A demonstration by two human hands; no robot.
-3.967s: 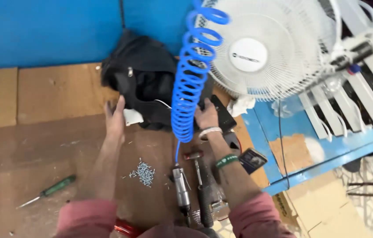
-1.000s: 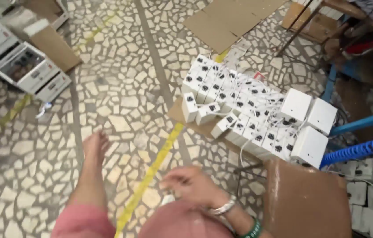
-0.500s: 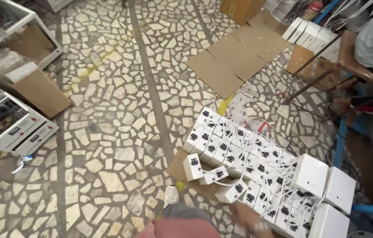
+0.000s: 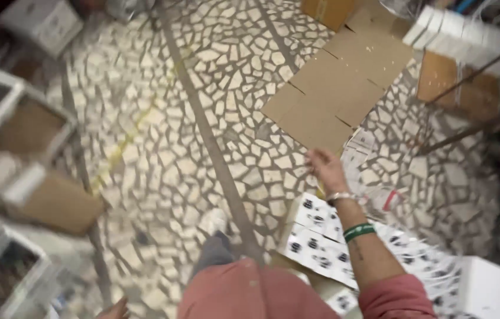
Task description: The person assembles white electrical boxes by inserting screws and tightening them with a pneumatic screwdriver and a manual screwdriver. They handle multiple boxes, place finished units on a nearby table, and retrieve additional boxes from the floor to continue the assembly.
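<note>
A stone mosaic floor (image 4: 161, 118) fills the frame, with flattened cardboard (image 4: 338, 88) at upper right. White boxes (image 4: 321, 239) sit stacked at lower centre-right. Above them the right hand (image 4: 325, 168) hovers open, empty. The left hand (image 4: 113, 309) barely shows at the bottom edge; I cannot tell its state.

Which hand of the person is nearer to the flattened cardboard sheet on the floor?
The right hand. It reaches out just below the flattened cardboard sheet, near its lower edge. The left hand is far away, at the bottom edge of the view.
</note>
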